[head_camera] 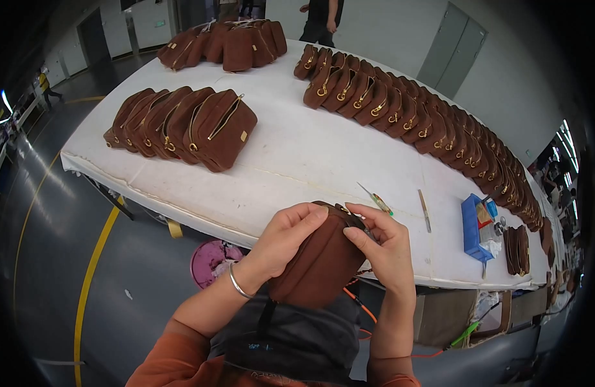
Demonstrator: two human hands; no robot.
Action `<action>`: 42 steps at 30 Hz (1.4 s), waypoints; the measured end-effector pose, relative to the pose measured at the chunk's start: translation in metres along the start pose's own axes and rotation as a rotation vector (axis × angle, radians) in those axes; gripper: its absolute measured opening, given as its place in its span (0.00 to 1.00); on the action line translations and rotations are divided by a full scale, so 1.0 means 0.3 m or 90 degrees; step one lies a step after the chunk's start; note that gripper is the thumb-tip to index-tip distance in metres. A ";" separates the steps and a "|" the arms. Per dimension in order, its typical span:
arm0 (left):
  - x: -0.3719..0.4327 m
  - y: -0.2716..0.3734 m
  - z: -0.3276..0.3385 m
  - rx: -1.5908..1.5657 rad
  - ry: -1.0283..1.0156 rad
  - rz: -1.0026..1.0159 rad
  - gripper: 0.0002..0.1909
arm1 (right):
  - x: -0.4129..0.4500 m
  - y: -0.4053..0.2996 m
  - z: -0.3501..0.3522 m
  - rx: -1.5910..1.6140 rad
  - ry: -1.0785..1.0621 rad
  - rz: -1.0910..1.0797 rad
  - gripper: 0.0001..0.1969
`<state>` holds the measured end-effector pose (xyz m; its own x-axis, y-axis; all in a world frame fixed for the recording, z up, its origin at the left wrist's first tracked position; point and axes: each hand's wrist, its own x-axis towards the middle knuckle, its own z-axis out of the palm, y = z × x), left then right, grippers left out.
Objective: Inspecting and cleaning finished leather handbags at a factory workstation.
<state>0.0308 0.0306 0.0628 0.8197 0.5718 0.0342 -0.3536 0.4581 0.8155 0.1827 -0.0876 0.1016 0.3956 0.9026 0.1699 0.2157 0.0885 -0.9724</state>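
A brown zippered bag (321, 261) is held upright against the table's near edge, in front of my dark apron. My left hand (290, 237) grips the bag's upper left side, thumb on its top edge. At the bag's top right corner, by a small gold-coloured metal fitting, my right hand (384, 237) pinches with thumb and fingers; a small dark item shows under its fingers, too hidden to name. A pointed tool with a green and red handle (382, 204) lies on the table just beyond my right hand.
On the white-covered table (287, 145) stand a row of brown bags (225, 126), another pile (239, 46) at the back and long rows (408, 113) at the right. A slim tool (424, 210) and a blue bin (469, 227) lie at the right. A pink bucket (200, 266) stands below. Behind the table is a person (321, 22).
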 end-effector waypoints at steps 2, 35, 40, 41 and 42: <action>-0.001 -0.003 0.007 0.006 -0.002 0.004 0.13 | -0.003 -0.008 0.000 0.003 -0.006 0.004 0.18; -0.005 -0.007 0.016 0.008 0.002 0.006 0.14 | -0.021 0.015 0.035 -0.126 0.070 -0.102 0.15; -0.005 -0.001 0.014 0.016 -0.002 0.014 0.14 | -0.025 0.026 0.069 -0.219 0.143 -0.198 0.12; -0.004 0.000 0.014 0.043 0.005 0.019 0.14 | -0.023 0.032 0.077 -0.220 0.143 -0.199 0.12; -0.003 -0.001 0.013 0.070 0.012 0.023 0.14 | -0.021 0.040 0.084 -0.214 0.157 -0.210 0.12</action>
<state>0.0321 0.0274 0.0649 0.7980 0.6002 0.0545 -0.3307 0.3605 0.8722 0.1604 -0.0816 0.0850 0.4477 0.7201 0.5301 0.6226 0.1746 -0.7628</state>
